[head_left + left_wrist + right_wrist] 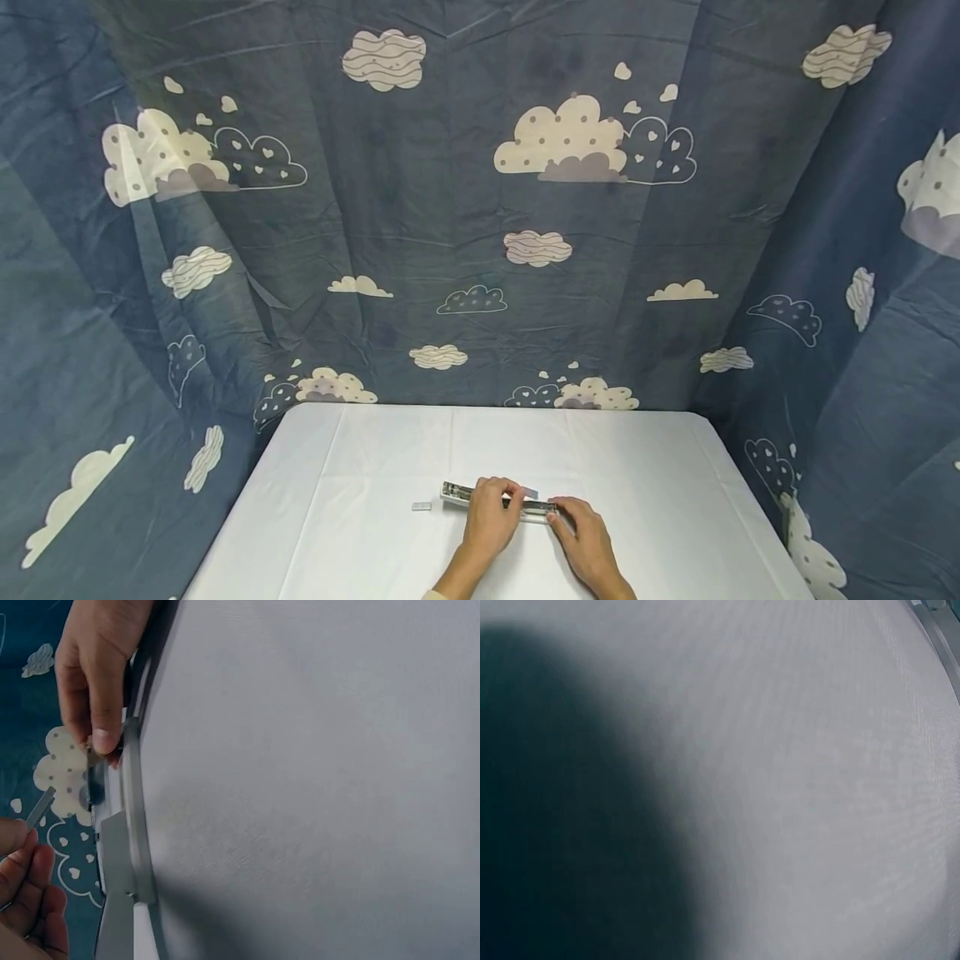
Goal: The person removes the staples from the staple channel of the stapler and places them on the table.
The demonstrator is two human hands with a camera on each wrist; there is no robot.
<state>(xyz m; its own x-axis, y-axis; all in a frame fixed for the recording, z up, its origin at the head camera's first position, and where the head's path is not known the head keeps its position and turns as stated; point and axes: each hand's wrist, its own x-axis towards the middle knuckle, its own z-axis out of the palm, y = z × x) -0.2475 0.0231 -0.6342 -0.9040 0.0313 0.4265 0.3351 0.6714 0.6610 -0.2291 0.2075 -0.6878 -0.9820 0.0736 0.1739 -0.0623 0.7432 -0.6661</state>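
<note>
An opened stapler (456, 493) with a silver and dark body lies over the middle of the white table. My right hand (587, 542) grips its right end between thumb and fingers. Just above the stapler, my left hand (489, 521) pinches a short grey strip of staples. In the left wrist view the staple strip (41, 808) juts up from the left fingertips (13, 834), beside the grey stapler (133, 802). The right hand (101, 667) holds the stapler's far end there. Only a corner of the stapler (943, 634) enters the right wrist view, at the top right.
Another small grey staple strip (422, 506) lies on the white-covered table (360, 450), left of the stapler. Dark blue curtains (420, 192) with a cloud print hang behind the table and along both sides. A dark blurred shape fills the left of the right wrist view.
</note>
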